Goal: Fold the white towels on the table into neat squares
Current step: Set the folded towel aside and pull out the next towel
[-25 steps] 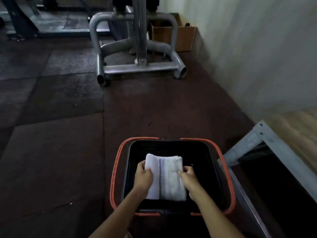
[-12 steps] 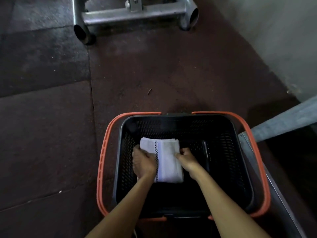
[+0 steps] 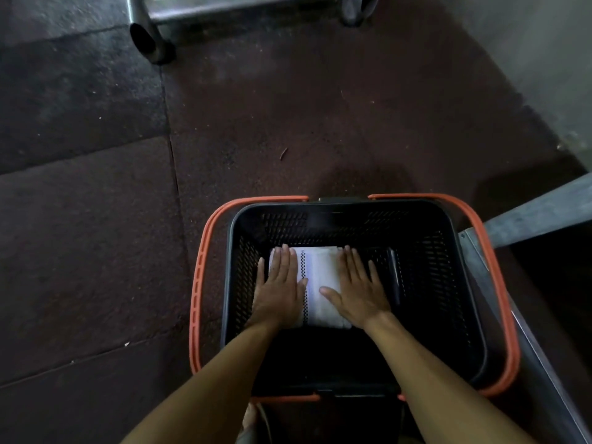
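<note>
A folded white towel with a dark checked stripe (image 3: 317, 277) lies flat on the bottom of a black perforated plastic basket with orange handles (image 3: 469, 302), in the lower middle of the frame, toward the basket's left and far side. Both hands rest palm-down on it with fingers spread and straight, gripping nothing. The left hand (image 3: 280, 288) covers the towel's left part, its little finger lying over the towel's left edge. The right hand (image 3: 357, 290) covers the right part, its outer fingers reaching past the towel onto the basket floor. The stripe runs along the towel between the two hands, close to the left thumb. Both bare forearms enter from the bottom edge of the frame. The basket stands on a dark reddish-brown rubber tiled floor (image 3: 96, 251). At the top of the frame sits a grey metal tubular frame (image 3: 150, 43). A grey metal beam (image 3: 538, 216) crosses the right edge, just beside the basket's right handle.
</note>
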The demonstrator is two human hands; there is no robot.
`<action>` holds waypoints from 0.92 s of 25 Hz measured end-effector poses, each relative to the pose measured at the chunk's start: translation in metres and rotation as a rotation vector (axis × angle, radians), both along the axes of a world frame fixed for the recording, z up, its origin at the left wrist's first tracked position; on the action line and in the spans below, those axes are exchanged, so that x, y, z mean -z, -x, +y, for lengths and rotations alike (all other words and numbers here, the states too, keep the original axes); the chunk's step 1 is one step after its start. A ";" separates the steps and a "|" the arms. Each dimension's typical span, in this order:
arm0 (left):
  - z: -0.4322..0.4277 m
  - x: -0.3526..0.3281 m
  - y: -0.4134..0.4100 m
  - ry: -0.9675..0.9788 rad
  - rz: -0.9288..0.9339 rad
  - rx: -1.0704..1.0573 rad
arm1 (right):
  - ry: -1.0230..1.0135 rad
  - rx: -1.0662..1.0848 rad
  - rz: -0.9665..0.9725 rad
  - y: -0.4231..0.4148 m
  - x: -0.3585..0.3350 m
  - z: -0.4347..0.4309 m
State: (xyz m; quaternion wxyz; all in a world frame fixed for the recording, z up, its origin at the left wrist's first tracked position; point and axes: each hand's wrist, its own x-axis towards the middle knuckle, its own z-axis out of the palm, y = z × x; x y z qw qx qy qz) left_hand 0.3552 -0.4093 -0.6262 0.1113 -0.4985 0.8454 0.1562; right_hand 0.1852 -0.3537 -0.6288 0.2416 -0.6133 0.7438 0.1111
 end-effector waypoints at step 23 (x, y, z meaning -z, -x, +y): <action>0.093 -0.374 0.011 0.466 0.334 0.323 | 0.659 0.231 0.274 -0.002 -0.397 0.132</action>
